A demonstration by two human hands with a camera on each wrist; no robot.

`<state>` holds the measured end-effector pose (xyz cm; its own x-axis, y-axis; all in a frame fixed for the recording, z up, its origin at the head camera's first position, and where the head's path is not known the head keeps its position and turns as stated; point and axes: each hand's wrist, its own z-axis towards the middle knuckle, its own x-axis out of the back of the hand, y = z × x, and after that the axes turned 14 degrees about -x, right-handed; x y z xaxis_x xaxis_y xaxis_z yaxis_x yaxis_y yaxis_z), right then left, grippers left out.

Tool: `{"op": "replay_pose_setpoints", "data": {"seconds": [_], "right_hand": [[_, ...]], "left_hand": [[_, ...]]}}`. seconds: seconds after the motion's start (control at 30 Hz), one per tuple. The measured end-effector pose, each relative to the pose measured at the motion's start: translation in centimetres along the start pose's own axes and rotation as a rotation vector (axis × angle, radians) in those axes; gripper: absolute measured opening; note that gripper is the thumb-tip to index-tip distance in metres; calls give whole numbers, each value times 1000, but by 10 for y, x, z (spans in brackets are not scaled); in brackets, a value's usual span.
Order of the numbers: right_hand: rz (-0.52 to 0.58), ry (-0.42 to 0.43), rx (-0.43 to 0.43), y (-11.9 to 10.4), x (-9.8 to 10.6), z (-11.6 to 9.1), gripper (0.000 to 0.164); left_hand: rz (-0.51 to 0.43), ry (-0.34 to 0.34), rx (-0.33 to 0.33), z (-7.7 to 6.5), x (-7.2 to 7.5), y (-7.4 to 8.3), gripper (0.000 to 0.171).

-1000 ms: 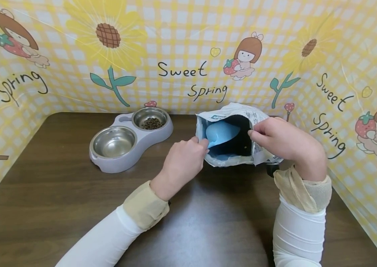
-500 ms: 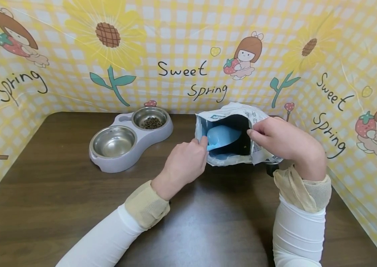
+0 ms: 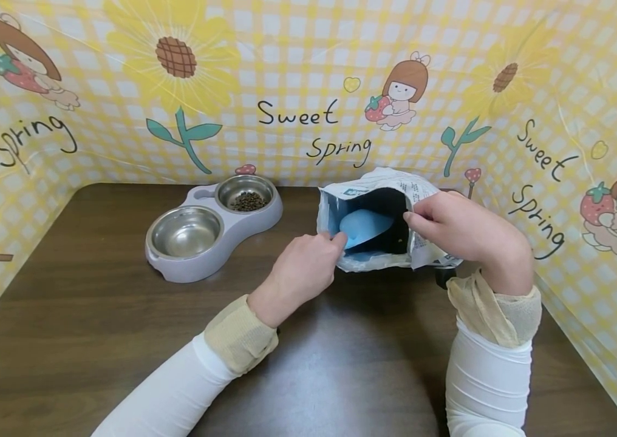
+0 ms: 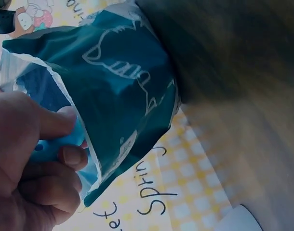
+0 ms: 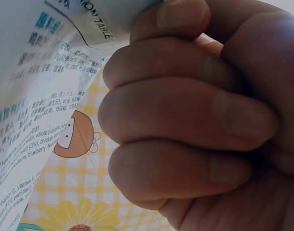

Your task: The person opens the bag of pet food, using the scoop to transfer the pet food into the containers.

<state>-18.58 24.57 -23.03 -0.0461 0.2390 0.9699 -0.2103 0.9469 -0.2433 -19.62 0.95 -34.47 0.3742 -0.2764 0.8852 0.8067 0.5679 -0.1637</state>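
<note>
My left hand [image 3: 304,267] grips the handle of a light blue scoop [image 3: 364,227], whose bowl sits inside the mouth of a pet food bag [image 3: 379,262]. In the left wrist view the thumb and fingers close round the blue handle [image 4: 46,150], right at the bag's rim. My right hand [image 3: 458,230] pinches the bag's right edge and holds its mouth wide. The right wrist view shows the other fingers [image 5: 171,113] curled beside the bag's printed side [image 5: 41,96]. Dark shadow fills the bag, and a small crumb shows near its lower edge.
A lilac double feeder [image 3: 232,233] stands on the brown table [image 3: 122,340] to the left. Its rear steel bowl [image 3: 226,185] has brown kibble [image 3: 248,201] in it; its front steel bowl [image 3: 188,233] shows bare metal. A yellow checked cloth [image 3: 297,60] walls the back and sides.
My left hand has shifted slightly to the right, and the scoop has turned and moved a little lower in the bag's mouth. My right hand and the feeder stay in place.
</note>
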Motion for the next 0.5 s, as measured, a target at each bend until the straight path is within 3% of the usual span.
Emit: {"op": "replay_pose_setpoints", "data": {"seconds": [0.17,0.5], "right_hand": [[1,-3,18,0,0,1,44],[13,-23,-10,-2,0,0,45]], "left_hand": [[-76,-30,2,1,-3,-1,8],[-424,-61,152,3,-1,-10,14]]}}
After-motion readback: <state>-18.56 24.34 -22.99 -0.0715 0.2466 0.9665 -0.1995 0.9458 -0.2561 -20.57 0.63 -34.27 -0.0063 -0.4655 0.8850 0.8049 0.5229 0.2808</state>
